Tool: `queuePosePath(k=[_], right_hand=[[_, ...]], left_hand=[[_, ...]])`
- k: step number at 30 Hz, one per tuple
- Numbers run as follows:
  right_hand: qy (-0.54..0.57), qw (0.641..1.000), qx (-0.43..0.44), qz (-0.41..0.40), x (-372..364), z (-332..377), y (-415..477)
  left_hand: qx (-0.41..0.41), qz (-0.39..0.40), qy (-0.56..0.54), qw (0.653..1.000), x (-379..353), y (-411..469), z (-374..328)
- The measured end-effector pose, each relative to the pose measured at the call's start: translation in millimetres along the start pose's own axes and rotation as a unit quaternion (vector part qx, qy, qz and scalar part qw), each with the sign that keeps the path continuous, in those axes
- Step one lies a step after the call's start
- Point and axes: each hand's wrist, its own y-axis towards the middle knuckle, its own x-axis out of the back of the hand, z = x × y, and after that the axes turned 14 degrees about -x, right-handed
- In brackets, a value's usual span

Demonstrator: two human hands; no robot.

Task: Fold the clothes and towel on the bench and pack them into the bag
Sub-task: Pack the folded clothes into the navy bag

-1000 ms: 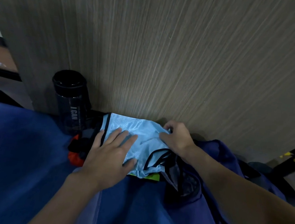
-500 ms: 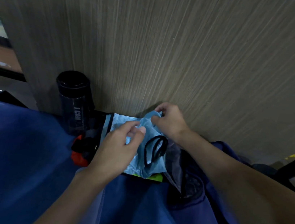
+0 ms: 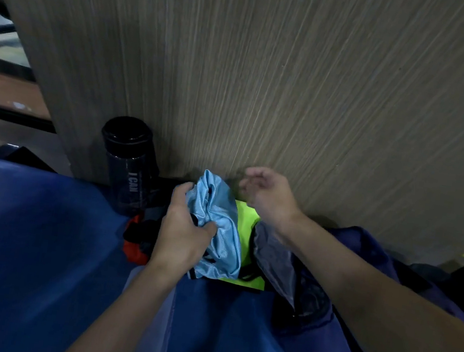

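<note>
Bunching the light-blue garment (image 3: 220, 219) in my clamped left hand (image 3: 184, 231) — my right hand (image 3: 266, 195) has just let go, fingers loose — I judge it ready for the bag (image 3: 317, 322).

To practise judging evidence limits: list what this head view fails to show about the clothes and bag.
Head view: inside the dark blue bag, behind its grey lining.
Head view: neon yellow-green garment, mostly under the light blue shiny garment.
Head view: red and black fabric item, partly behind the left hand; type unclear.
</note>
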Motion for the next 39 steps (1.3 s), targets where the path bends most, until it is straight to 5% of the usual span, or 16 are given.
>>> queuePosePath(k=[3,9,15,22,26,32,39], right_hand=[[-0.058,0.995,-0.078,0.023,2,-26,1],[0.104,0.970,-0.191,0.107,-18,-35,-3],[0.212,0.952,-0.168,0.141,-23,-14,-20],[0.264,0.946,-0.145,0.120,-8,4,-49],[0.267,0.942,-0.123,0.164,13,9,-77],[0.306,0.941,-0.079,0.120,50,7,-115],[0.294,0.952,-0.058,0.064,125,-17,-157]], left_hand=[[0.022,-0.004,-0.016,1.000,2,1,1],[0.056,0.013,-0.070,0.996,8,3,-1],[-0.005,0.052,-0.075,0.996,22,3,-6],[-0.046,-0.043,0.000,0.998,31,3,-21],[0.019,0.010,-0.069,0.997,28,1,-40],[-0.040,0.124,-0.193,0.973,2,-33,-78],[-0.103,0.158,-0.138,0.972,-62,-71,-110]])
